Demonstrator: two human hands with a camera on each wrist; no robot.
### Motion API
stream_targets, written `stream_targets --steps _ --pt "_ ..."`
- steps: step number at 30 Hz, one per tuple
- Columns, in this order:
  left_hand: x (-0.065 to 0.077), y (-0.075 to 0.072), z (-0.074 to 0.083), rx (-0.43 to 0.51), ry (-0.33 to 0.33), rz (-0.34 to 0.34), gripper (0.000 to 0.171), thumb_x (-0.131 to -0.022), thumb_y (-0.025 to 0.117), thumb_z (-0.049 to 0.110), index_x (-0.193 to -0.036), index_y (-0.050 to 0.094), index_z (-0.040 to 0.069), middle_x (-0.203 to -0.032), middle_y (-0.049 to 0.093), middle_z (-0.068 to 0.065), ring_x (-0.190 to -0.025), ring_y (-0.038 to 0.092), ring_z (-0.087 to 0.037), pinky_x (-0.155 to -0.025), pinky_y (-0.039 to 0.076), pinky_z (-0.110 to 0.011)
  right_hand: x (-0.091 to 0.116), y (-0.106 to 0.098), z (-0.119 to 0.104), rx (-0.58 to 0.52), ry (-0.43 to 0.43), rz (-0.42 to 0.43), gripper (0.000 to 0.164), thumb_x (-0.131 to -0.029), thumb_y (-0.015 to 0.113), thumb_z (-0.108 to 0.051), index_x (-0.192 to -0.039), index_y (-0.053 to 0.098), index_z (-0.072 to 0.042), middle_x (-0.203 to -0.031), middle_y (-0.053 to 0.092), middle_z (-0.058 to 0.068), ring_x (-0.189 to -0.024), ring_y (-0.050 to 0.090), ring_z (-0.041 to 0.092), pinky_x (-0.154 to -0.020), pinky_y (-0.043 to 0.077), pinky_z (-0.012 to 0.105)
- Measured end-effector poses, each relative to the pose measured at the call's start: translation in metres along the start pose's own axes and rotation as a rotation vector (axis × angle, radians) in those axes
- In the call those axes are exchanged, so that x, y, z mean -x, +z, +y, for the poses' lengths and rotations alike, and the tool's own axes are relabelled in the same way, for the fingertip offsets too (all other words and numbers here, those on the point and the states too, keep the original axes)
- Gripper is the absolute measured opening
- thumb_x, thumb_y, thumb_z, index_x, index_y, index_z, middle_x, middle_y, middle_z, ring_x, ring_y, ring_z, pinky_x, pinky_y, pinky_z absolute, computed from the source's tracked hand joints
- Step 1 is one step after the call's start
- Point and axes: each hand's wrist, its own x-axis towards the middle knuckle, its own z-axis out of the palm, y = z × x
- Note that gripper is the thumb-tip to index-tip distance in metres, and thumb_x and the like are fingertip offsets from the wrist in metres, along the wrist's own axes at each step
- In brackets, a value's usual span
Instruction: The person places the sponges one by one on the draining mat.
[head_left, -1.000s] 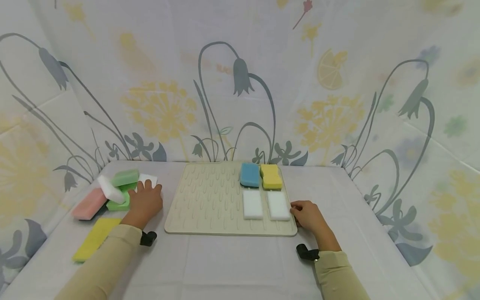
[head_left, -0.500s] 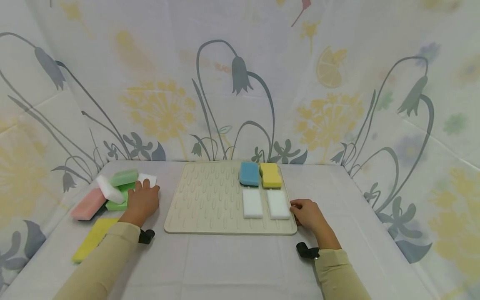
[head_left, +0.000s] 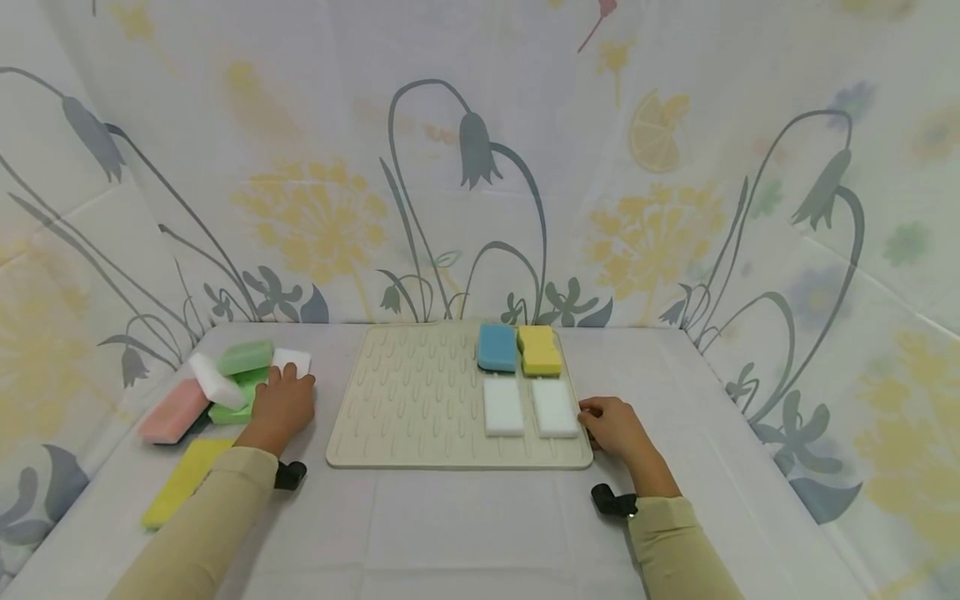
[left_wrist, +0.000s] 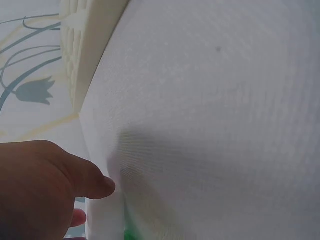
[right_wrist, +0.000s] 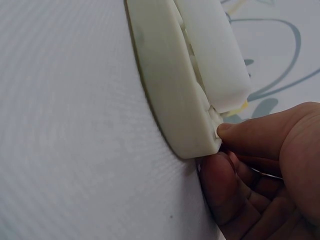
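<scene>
At the left pile, my left hand (head_left: 283,404) reaches over the near part of a white sponge (head_left: 291,361), its fingers bent down at the edge. In the left wrist view its thumb (left_wrist: 97,184) lies right at the white sponge (left_wrist: 106,215). My right hand (head_left: 613,427) pinches the right edge of a beige ridged mat (head_left: 405,408), thumb on top and curled fingers below, as the right wrist view shows. On the mat's right side lie a blue sponge (head_left: 497,347), a yellow sponge (head_left: 539,350) and two white sponges (head_left: 503,407) in two rows.
Left of my left hand are a pink sponge (head_left: 174,412), a pale green sponge (head_left: 246,357), a brighter green sponge (head_left: 228,414) and a tilted white sponge (head_left: 213,379). A flat yellow sponge (head_left: 183,483) lies nearer. Floral cloth (head_left: 480,167) hangs behind the white-covered table (head_left: 450,533).
The left hand has drawn back slightly, and more of the white sponge shows beyond its fingers. The right hand keeps its hold on the mat's edge. The view has shifted a little.
</scene>
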Motion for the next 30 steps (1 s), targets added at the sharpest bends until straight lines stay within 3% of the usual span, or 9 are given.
stream_targets --steps 10,30 --pt "0.001 -0.001 0.001 0.0 0.019 0.027 0.034 -0.092 0.045 0.003 -0.122 0.056 -0.007 -0.113 0.048 -0.033 -0.107 0.041 -0.049 -0.081 0.044 -0.06 -0.001 0.001 0.002 0.011 -0.004 0.007 0.036 -0.096 0.056 -0.017 -0.127 0.061 0.0 -0.109 0.068 0.018 -0.076 0.065 0.015 -0.061 0.056 0.029" --pt "-0.003 -0.012 0.024 0.018 0.045 0.042 0.04 -0.093 0.045 0.005 -0.131 0.053 -0.002 -0.12 0.047 -0.031 -0.11 0.043 -0.047 -0.084 0.046 -0.058 -0.001 0.0 0.001 0.001 0.001 0.005 0.036 -0.096 0.056 -0.016 -0.128 0.06 -0.001 -0.111 0.067 0.018 -0.073 0.065 0.014 -0.06 0.056 0.029"
